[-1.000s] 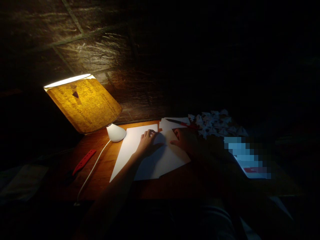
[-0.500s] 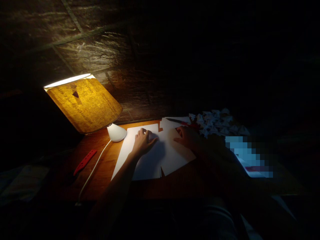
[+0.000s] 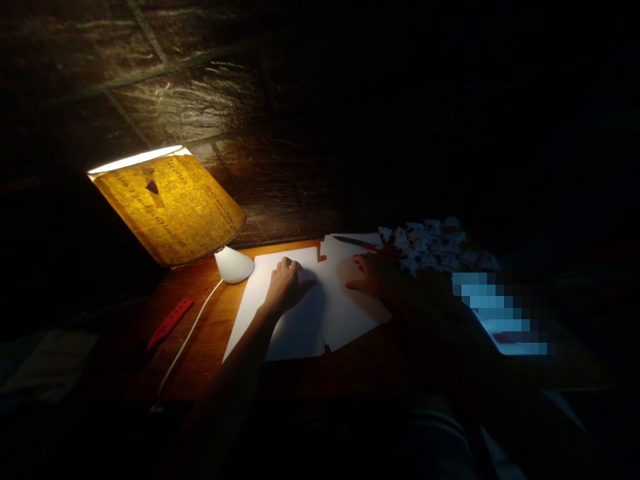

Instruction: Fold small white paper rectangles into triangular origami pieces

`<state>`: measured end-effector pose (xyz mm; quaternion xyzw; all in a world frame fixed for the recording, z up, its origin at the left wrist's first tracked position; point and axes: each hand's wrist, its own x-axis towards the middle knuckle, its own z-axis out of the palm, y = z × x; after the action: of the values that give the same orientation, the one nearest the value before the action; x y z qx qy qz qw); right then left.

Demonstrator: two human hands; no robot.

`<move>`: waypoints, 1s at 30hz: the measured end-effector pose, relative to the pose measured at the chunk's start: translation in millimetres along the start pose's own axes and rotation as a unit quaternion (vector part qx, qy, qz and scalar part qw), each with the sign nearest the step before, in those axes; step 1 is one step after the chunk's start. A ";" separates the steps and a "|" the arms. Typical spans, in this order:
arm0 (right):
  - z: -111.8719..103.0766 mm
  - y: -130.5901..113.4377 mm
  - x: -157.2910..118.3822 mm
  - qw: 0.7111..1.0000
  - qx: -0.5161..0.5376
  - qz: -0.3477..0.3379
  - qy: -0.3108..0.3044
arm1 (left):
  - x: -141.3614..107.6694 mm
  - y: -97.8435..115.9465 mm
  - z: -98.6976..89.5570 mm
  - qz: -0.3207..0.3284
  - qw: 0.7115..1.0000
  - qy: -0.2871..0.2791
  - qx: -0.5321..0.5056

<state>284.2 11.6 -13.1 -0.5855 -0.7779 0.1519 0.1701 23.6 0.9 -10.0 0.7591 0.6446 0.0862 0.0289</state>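
Observation:
White paper sheets (image 3: 300, 333) lie on a wooden table, under the light of the lamp. My left hand (image 3: 286, 283) rests on the left part of the paper, fingers slightly bent and thumb stretched out to the right. Over the right-hand sheet (image 3: 345, 320) is my right hand (image 3: 369, 275), in shadow, with its thumb apart from the fingers. Neither hand visibly holds anything. Just beyond the right hand, a dark-bladed tool with a red handle (image 3: 357, 243) lies across more white paper (image 3: 333, 248); its far end is too dark to make out.
A lamp with a newsprint-patterned shade (image 3: 170, 207) and white base (image 3: 234, 265) stands at left, its cord (image 3: 187, 345) crossing the table. Near it lies a red handle with holes (image 3: 171, 323). Several folded paper pieces (image 3: 435, 243) and a glowing, pixelated screen (image 3: 500, 320) are at right.
The dark gap between the two sheets at their near edge has narrowed. My left thumb lies a little lower, and my right thumb has shifted slightly left.

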 end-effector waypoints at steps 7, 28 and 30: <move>-0.8 -2.0 -1.1 1.000 -0.009 0.003 0.005 | -0.2 -1.5 3.8 0.001 1.000 0.013 0.009; 1.7 -1.2 -0.8 1.000 -0.001 0.006 0.008 | -5.2 9.3 1.1 -0.025 1.000 0.014 -0.001; 0.3 -1.9 -0.9 1.000 -0.003 0.003 0.005 | -5.2 10.5 0.3 -0.030 0.999 0.013 -0.011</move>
<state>282.7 10.2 -12.7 -0.5889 -0.7760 0.1469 0.1715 33.1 -5.9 -9.2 0.7380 0.6663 0.1024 0.0315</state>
